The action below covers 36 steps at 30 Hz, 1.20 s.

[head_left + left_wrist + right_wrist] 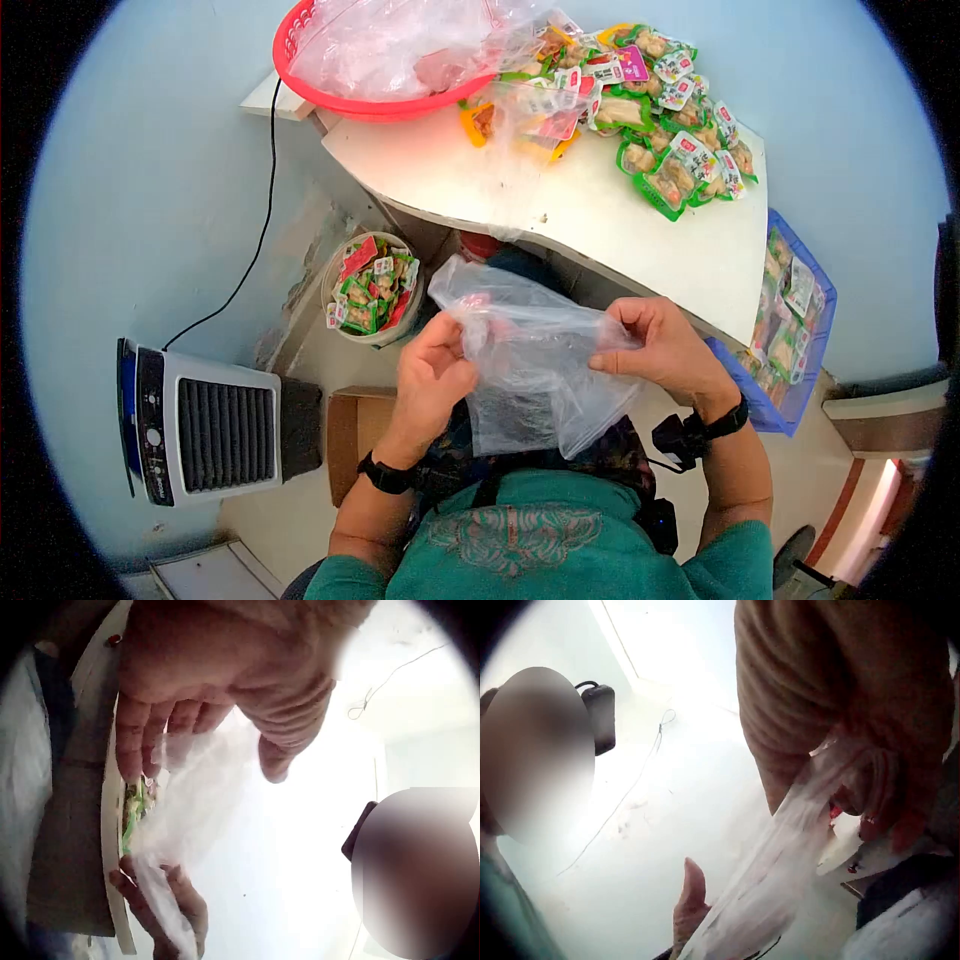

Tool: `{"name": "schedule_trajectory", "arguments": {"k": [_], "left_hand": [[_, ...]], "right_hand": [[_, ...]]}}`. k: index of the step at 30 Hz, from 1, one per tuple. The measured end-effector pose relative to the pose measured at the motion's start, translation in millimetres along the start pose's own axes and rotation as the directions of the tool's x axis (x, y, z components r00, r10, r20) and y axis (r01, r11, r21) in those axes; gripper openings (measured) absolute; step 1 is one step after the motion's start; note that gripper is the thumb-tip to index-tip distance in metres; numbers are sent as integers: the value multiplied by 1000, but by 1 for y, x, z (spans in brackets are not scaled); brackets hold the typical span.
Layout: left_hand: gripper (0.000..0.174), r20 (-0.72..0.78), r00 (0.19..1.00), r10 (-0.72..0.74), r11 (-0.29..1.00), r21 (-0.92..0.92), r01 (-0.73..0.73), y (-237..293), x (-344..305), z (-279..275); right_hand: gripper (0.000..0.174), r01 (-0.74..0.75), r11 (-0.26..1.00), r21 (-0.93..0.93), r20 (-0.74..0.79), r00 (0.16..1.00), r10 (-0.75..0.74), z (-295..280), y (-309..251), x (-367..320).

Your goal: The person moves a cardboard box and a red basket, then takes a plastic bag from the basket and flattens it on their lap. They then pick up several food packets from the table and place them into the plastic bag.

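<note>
A clear plastic bag (540, 370) spreads between my two hands above the lap. My right hand (670, 350) grips its right side, with thumb and fingers closed on the film; in the right wrist view the bag (780, 877) runs gathered out of that hand. At the bag's upper left is my left hand (430, 370). In the left wrist view the fingers (180, 727) of this hand extend fairly straight against the film, while the thumb stands apart from them. Nothing but folds shows inside the bag.
On the white table (450, 180) lie a heap of green snack packets (680, 130) and a red basket (390, 108) of plastic bags. A bucket (335, 290) of packets stands below left, near an air cooler (225, 430). A blue crate (800, 400) holds packets at right.
</note>
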State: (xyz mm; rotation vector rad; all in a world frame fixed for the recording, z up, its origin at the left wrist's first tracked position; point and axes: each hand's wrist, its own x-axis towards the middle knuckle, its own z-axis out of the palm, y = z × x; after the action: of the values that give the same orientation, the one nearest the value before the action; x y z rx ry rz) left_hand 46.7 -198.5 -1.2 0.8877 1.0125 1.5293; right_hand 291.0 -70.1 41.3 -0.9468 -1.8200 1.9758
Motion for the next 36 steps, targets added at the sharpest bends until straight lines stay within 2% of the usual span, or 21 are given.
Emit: {"name": "schedule_trajectory", "arguments": {"k": [3, 6, 9, 10, 12, 15, 18, 21, 24, 27, 30, 33, 36], "left_hand": [[43, -138, 990, -34, 994, 100, 48, 2, -6, 6], [21, -197, 980, 1, 990, 141, 27, 1, -8, 1], [15, -245, 969, 9, 997, 79, 11, -2, -7, 0], [14, -258, 966, 12, 999, 41, -2, -5, -7, -1], [12, -282, 959, 19, 999, -34, -30, -9, -6, -1], [8, -308, 951, 7, 989, -137, -51, -9, -5, 3], [9, -302, 953, 7, 975, -209, -74, -9, -4, 7], [10, -264, 964, -11, 967, -248, -57, -7, -4, 9], [12, -208, 977, -50, 942, -334, -23, -9, -4, 11], [13, -165, 984, -61, 938, -347, 0, -8, -5, 8], [13, -239, 968, -77, 950, -313, -2, -2, -6, 14], [12, -340, 939, -54, 998, -50, 39, -11, -11, 0], [12, -409, 912, -29, 989, 121, 85, -7, -15, -4]], "right_hand": [[21, -24, 999, -23, -54, 998, 23, 1, 10, 1], [34, 81, 986, 144, -50, 996, -74, -1, 24, -2], [45, 49, 847, 529, -54, 998, -24, -3, 39, -8], [45, 72, 793, 605, -108, 994, -8, -2, 42, -10], [46, 133, 665, 735, -210, 977, 37, 2, 47, -16], [46, 134, 571, 810, -216, 973, 79, 3, 70, -22], [47, 96, 556, 826, -154, 986, 58, 17, 80, -27], [49, -29, 587, 809, -15, 997, 69, 26, 80, -28], [43, -36, 685, 728, -61, 991, 118, 33, 70, -22], [31, -12, 681, 732, -84, 990, 109, 36, 68, -16], [24, 78, 685, 725, -219, 968, 122, 38, 69, -13], [21, 245, 764, 597, -387, 922, 7, 36, 68, -11], [26, 303, 869, 391, -575, 818, -27, 31, 68, -12]]}}
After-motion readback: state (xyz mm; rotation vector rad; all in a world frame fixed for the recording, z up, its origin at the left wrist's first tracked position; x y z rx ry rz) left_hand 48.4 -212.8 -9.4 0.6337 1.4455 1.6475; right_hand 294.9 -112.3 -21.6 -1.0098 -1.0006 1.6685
